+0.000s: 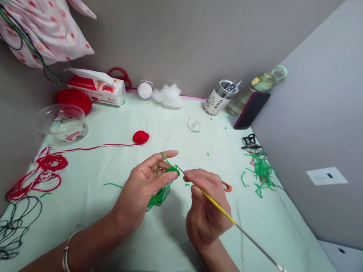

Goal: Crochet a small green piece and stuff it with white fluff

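Near the middle of the table, my left hand (144, 182) pinches a small piece of green crochet work (172, 170) between thumb and fingers, with a green strand running over the forefinger. Below that hand hangs or lies a loose bundle of green yarn (159, 197); which of the two I cannot tell. My right hand (209, 203) grips a crochet hook (220, 209) with a yellow handle and metal ends. The hook's working tip meets the green piece, and its other end points down to the right. Behind the right hand, an orange-handled tool (227, 186) is mostly hidden.
Red yarn (52, 163) and black cord (11, 229) lie at left, beside a clear plastic bowl (70, 131). Along the back stand a tissue box (107, 89), white stuffing (169, 96), a pen can (219, 98), a bottle (246, 95) and a phone (251, 110). Green scraps (262, 170) lie at right.
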Action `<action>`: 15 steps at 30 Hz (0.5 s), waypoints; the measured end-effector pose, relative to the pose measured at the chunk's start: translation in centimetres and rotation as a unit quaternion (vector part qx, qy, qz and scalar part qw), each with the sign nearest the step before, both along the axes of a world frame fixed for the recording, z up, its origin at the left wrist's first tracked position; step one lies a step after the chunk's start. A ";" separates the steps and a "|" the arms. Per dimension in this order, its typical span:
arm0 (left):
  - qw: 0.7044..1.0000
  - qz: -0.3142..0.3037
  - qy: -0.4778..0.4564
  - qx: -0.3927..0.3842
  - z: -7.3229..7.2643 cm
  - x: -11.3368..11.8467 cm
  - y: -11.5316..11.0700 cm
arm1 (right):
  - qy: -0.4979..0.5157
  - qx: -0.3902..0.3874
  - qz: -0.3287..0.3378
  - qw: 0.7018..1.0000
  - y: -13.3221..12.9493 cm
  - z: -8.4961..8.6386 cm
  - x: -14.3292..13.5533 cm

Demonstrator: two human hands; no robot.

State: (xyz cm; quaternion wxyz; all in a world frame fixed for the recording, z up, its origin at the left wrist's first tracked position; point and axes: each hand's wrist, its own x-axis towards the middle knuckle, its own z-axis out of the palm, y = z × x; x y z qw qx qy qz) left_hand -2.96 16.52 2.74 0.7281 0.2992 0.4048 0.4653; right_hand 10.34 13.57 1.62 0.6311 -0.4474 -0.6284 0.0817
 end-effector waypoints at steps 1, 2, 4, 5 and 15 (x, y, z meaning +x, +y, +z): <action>1.000 -0.010 -0.003 -0.001 0.0 0.0 0.0 | 0.000 0.005 -0.002 1.000 0.1 0.1 -0.1; 1.000 -0.022 -0.007 0.001 0.0 0.0 -0.1 | 0.006 0.006 -0.002 1.000 0.1 0.1 -0.2; 0.999 -0.048 -0.015 0.009 0.0 0.1 -0.2 | 0.026 -0.009 0.010 1.000 0.2 0.3 -0.2; 0.998 -0.058 -0.019 0.013 0.0 0.1 -0.2 | 0.037 -0.021 0.020 0.999 0.3 0.3 -0.2; 0.998 -0.043 -0.037 0.000 0.5 -0.3 0.4 | 0.257 -0.157 0.099 0.949 1.0 0.0 0.5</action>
